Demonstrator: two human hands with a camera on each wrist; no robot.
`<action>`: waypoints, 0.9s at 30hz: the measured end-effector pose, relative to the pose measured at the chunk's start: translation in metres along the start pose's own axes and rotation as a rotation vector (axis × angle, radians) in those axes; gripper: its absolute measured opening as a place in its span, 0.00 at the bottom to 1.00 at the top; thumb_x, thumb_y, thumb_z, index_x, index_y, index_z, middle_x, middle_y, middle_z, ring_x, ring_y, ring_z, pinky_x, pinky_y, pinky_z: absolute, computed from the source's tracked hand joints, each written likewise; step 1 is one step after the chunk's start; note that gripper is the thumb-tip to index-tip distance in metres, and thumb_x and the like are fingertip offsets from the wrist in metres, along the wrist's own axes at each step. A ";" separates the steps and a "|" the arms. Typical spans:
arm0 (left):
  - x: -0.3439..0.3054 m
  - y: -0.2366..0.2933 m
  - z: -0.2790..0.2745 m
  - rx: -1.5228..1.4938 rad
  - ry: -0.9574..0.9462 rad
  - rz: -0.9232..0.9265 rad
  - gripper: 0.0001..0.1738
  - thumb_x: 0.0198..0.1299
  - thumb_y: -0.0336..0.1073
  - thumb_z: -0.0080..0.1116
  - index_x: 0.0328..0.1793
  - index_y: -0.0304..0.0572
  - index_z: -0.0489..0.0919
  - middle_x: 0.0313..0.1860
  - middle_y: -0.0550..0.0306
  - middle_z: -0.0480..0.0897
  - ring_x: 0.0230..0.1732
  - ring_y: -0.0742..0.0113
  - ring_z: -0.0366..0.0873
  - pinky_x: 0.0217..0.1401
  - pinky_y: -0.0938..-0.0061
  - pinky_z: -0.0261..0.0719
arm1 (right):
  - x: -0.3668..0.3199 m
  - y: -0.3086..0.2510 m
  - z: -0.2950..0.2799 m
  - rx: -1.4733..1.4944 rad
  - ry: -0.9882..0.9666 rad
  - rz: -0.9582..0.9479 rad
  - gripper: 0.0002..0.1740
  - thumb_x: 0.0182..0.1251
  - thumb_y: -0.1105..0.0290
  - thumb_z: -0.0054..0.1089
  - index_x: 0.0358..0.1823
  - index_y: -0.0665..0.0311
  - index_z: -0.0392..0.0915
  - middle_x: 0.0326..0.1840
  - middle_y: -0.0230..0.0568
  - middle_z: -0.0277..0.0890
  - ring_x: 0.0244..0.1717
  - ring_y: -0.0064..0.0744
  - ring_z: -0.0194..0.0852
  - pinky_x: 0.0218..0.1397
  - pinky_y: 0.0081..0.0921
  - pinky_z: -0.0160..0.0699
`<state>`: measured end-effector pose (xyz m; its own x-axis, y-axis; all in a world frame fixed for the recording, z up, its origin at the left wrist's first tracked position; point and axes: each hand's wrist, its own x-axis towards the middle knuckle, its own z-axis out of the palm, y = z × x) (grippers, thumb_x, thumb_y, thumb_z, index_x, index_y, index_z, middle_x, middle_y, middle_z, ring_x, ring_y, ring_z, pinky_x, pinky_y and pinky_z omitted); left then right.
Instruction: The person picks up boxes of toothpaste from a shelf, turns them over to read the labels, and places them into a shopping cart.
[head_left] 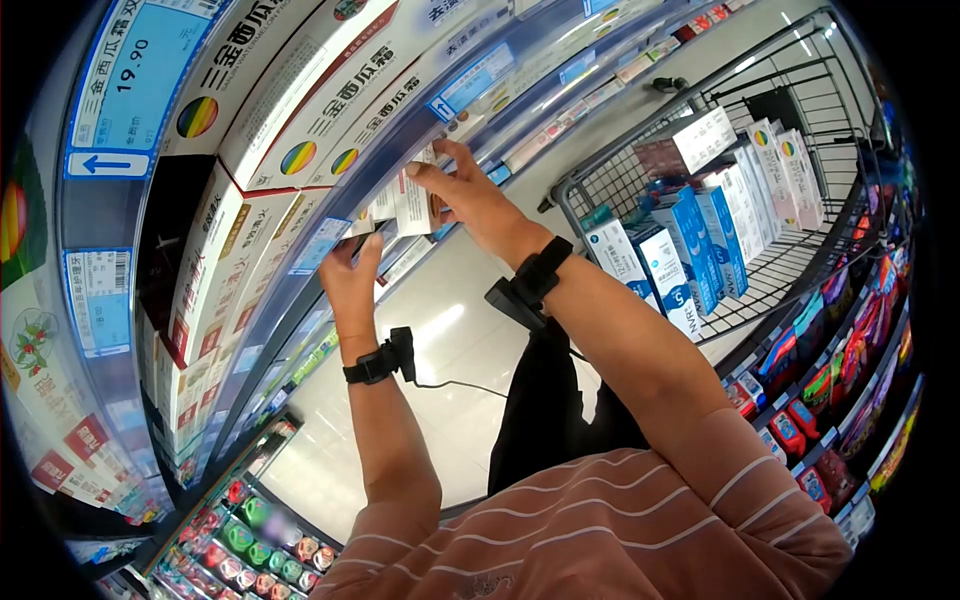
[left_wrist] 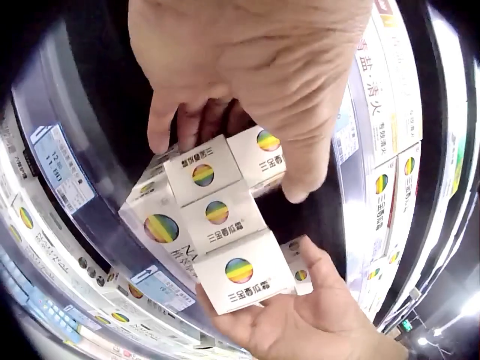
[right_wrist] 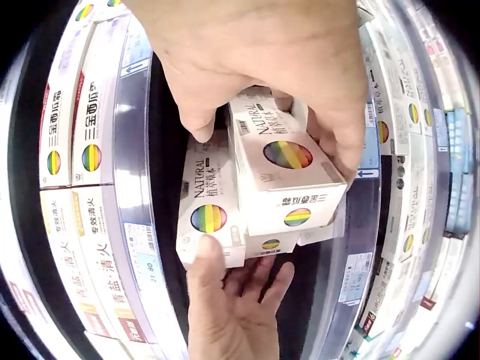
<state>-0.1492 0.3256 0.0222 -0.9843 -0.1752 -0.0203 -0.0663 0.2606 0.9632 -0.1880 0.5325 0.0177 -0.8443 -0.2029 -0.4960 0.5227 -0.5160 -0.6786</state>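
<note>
Gripping a white box (right_wrist: pixel 259 169) between thumb and fingers, the right hand (head_left: pixel 485 205) held it beside the left hand (head_left: pixel 348 290), whose thumb pressed a neighbouring box (right_wrist: pixel 208 180), fingers curled beneath. Neither grip had let go, so the handling seemed partway done; other cartons (head_left: pixel 712 245) already stood in the wire cart (head_left: pixel 790 290), well apart from the grip. Both held boxes, just behind the shelf edge (right_wrist: pixel 135 180), looked oblong and closed, with rainbow-striped discs and dark lettering.
</note>
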 end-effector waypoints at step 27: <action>-0.037 0.037 0.012 -0.272 -0.147 -0.316 0.57 0.68 0.78 0.39 0.83 0.35 0.52 0.80 0.45 0.63 0.80 0.54 0.62 0.79 0.56 0.63 | -0.031 0.019 -0.011 -0.103 -0.032 -0.054 0.54 0.66 0.53 0.68 0.83 0.68 0.44 0.63 0.54 0.75 0.60 0.38 0.76 0.63 0.29 0.75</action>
<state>-0.1175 0.3532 0.0551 -0.9368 -0.0635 -0.3439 -0.3414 -0.0471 0.9387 -0.1511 0.5380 0.0144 -0.8738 -0.2049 -0.4409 0.4847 -0.4387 -0.7567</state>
